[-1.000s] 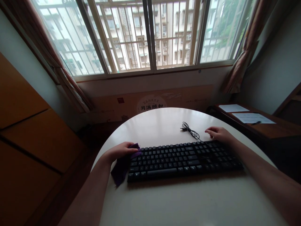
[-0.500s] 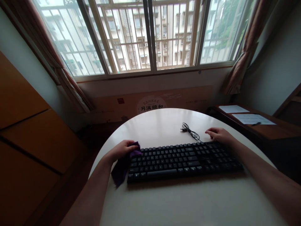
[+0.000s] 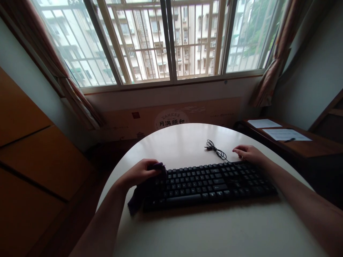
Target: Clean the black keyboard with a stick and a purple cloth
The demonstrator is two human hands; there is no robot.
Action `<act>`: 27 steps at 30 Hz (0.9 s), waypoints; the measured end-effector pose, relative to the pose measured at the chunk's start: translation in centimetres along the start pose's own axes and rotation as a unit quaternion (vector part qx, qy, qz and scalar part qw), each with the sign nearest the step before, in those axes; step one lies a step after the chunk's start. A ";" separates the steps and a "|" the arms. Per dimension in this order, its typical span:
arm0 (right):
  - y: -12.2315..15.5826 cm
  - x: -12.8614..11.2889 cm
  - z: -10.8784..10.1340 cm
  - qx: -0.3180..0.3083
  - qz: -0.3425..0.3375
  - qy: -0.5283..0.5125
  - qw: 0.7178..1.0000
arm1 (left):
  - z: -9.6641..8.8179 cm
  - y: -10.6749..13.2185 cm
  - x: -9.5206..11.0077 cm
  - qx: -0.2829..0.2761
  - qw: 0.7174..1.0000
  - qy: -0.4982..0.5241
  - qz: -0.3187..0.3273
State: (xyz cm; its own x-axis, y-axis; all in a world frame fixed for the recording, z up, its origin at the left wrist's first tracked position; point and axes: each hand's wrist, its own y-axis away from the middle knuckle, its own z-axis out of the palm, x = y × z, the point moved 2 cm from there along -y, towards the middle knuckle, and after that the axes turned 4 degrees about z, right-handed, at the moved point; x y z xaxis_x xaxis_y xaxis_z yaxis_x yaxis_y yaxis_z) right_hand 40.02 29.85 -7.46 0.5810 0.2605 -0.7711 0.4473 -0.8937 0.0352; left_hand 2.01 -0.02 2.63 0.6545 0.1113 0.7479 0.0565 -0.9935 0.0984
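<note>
A black keyboard (image 3: 194,182) lies across the round white table (image 3: 214,228). At its left end, my left hand (image 3: 139,173) pinches a dark purple cloth (image 3: 162,168) over the keys of the top left corner. The cloth's loose part (image 3: 135,200) drapes past the keyboard's left edge onto the table. My right hand (image 3: 249,154) rests at the far right corner of the keyboard, its fingers curled at the back edge and partly hidden. A bundled black cable (image 3: 215,150) lies behind the keyboard, left of my right hand.
To the right stands a brown wooden table (image 3: 308,148) with paper sheets (image 3: 285,134) and a pen (image 3: 289,140). Orange-brown cabinets (image 3: 24,157) are on the left. Behind the white table, a printed box panel (image 3: 198,110) sits below a barred window (image 3: 171,43) with curtains.
My left hand has moved slightly right with the cloth, covering more of the keyboard's left end. My right hand stays at the far right corner. The view has shifted a little.
</note>
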 end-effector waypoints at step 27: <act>0.3 -0.4 0.0 0.004 -0.003 -0.003 1.000 | 0.9 -1.8 -2.8 -0.022 0.995 0.049 -0.085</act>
State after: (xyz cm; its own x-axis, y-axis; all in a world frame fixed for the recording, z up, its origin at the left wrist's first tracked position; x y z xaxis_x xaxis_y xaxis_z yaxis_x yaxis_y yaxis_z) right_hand 39.90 29.52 -7.15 0.5741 0.2631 -0.7754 0.4449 -0.8952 0.0256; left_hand 0.77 1.41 -0.25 0.5607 0.2815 0.7787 0.1260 -0.9585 0.2558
